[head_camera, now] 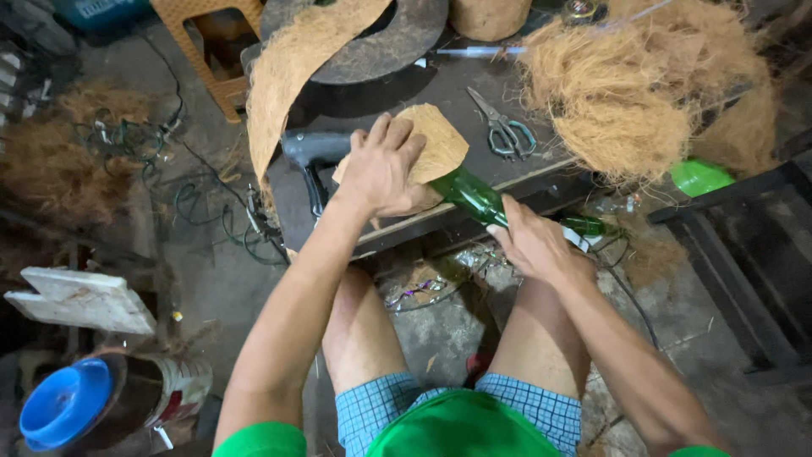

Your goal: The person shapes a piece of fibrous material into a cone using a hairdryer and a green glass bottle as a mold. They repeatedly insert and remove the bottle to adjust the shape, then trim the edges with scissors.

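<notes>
My left hand (382, 169) presses a tan fibre sheet piece (440, 140) around the wide end of a green glass bottle (470, 195), which lies tilted over the front edge of a dark worktable (364, 106). My right hand (533, 245) grips the bottle lower down, toward its neck. The bottle's base is hidden under the sheet and my left hand.
Scissors (504, 131) lie on the table right of the sheet. A big pile of loose coir fibre (643, 93) fills the table's right side. A long fibre strip (292, 76) hangs at the left beside a black glue gun (309, 156). Cables and a blue-lidded jar (68, 402) are on the floor at left.
</notes>
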